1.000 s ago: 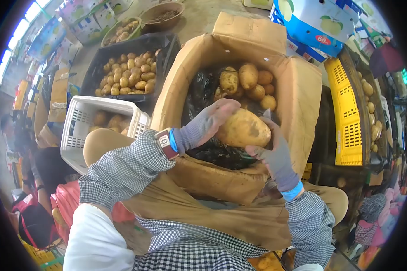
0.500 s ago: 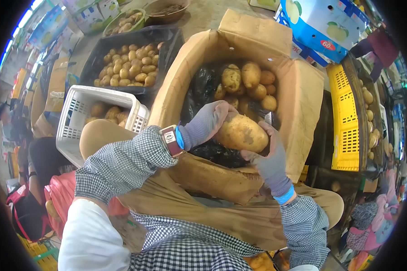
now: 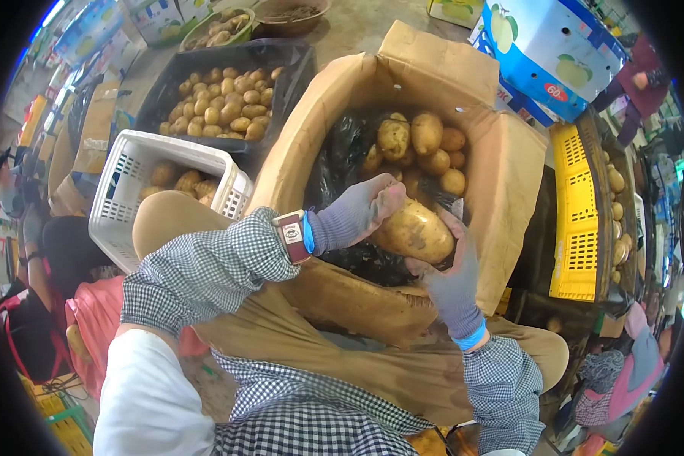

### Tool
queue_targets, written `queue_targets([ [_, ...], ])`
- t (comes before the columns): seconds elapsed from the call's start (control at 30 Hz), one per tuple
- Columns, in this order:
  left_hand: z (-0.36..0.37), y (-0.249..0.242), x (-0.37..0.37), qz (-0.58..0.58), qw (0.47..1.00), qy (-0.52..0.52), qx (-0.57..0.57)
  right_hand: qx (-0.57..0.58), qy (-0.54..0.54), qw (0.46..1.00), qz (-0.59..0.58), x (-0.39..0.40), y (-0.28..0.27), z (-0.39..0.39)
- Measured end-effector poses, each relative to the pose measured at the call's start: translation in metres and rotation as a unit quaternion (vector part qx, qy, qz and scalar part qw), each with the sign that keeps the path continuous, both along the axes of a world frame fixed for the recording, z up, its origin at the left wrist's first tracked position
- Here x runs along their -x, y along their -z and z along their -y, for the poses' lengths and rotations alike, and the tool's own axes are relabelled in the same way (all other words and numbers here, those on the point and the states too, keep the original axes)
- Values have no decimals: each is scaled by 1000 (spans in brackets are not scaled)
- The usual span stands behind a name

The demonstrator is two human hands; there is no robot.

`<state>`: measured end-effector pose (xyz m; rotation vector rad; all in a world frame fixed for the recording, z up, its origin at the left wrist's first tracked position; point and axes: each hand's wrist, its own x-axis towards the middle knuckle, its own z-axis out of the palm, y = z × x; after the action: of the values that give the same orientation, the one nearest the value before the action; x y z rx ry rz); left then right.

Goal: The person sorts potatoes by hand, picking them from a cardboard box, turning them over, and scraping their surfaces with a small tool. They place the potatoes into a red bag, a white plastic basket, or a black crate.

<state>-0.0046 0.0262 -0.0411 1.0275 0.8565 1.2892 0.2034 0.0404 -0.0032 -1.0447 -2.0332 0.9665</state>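
Two half-curled hands, left hand (image 3: pixel 363 211) and right hand (image 3: pixel 454 275), clasp one potato (image 3: pixel 416 232) between them, toward the box (image 3: pixel 513 171)'s near edge.

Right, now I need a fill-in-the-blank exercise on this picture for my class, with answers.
1. Of the left hand and right hand, both at the large potato, the one with the maroon band at its wrist is the ____.
2. Inside the cardboard box is ____ plastic.
3. The perforated crate at the right of the view is ____.
4. The red oval on the blue carton shows the number ____.
Missing words: left; black; yellow; 60.
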Motion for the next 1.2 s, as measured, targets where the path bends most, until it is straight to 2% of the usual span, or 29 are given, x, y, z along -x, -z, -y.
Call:
queue_targets([
  [0.1,-2,-2,1,36,998,-9,56,-24,3,1000,9,-2,6,5],
  [0.17,-4,-14,10,-240,963,-25,118,-34,0,999,11,-4,9,7],
  [0.27,-8,-12,11,-259,960,-14,102,-33,4,999,8,-5,11,9],
  [0.3,-7,-8,12,-258,961,-13,101,-23,8,1000,3,-5,11,8],
  [0.37,-5,-2,13,-93,994,17,-58,5,18,999,-29,-6,13,-1],
  [0.4,-6,-10,12,-93,994,19,-59,34,29,997,-63,-6,13,-6],
  [0.47,-6,-34,10,-214,974,48,49,64,15,996,-68,-12,11,-15],
  [0.63,-4,-25,16,-202,973,107,43,119,-67,990,-20,-22,-12,-30],
  [0.7,0,-21,16,-201,970,125,48,116,-129,983,51,-26,-13,-34],
  [0.77,1,-28,16,-143,967,171,126,120,-123,984,55,-25,-19,-30],
  [0.9,-2,-19,12,-149,966,169,126,106,-114,986,63,-26,-19,-28],
  [1.0,-1,-19,8,-211,964,145,70,114,-108,986,55,-26,-13,-27],
  [1.07,3,-29,6,-140,962,159,172,113,-111,985,63,-26,-9,-27],
  [1.2,4,-27,7,-126,962,161,178,99,-112,986,67,-24,-8,-26],
])
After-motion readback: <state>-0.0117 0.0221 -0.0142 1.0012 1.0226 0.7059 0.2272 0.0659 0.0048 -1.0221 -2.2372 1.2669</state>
